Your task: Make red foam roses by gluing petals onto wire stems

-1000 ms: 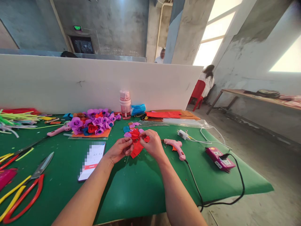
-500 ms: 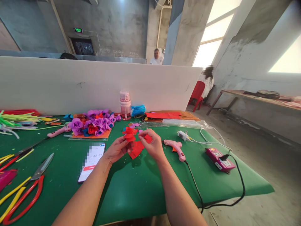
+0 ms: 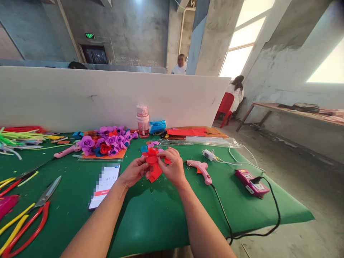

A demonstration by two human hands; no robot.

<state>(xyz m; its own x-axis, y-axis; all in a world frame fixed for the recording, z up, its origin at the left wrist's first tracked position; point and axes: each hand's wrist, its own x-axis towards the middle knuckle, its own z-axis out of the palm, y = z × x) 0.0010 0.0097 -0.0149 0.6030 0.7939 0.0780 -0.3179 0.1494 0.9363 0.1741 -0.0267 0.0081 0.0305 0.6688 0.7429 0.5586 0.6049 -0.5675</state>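
Note:
A red paper flower [image 3: 152, 157] with rounded petals is held up over the middle of the table. My left hand [image 3: 136, 171] is closed on its lower left side, thumb and fingers pinching it. From the right, my right hand [image 3: 173, 165] pinches the flower's right edge between thumb and fingers. Beneath the hands lies red cut paper [image 3: 156, 174], partly covered by them. Small blue and purple paper petals [image 3: 153, 144] lie just behind the flower. A pink glue gun [image 3: 200, 168] rests to the right of my right hand.
Left of my arms are a phone [image 3: 105, 186] and large scissors [image 3: 44, 200]. Finished paper roses [image 3: 107, 141], a pink bottle [image 3: 143, 122] and a white partition [image 3: 113, 96] stand behind. A purple power strip [image 3: 251, 182] with a black cord sits at right.
My right hand has moved slightly left and now touches the red flower, where before it was just apart from it. The left hand stays nearly in place.

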